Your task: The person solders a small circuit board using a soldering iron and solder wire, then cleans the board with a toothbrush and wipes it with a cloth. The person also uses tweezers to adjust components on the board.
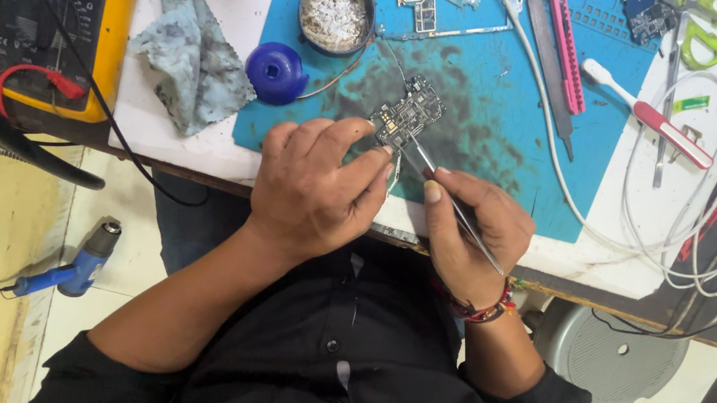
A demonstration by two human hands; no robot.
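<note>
Blue mat (499, 147), left hand (313, 187) pinching circuit board (407, 112), right hand (472, 233) gripping tweezers (457, 209)

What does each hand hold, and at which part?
The left hand pinches a small circuit board at its near edge. The right hand holds tweezers along their middle, like a pen.

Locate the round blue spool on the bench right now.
In the head view the blue spool sits at the blue mat's left edge, between the grey cloth and the metal tin, above the left hand.
</note>
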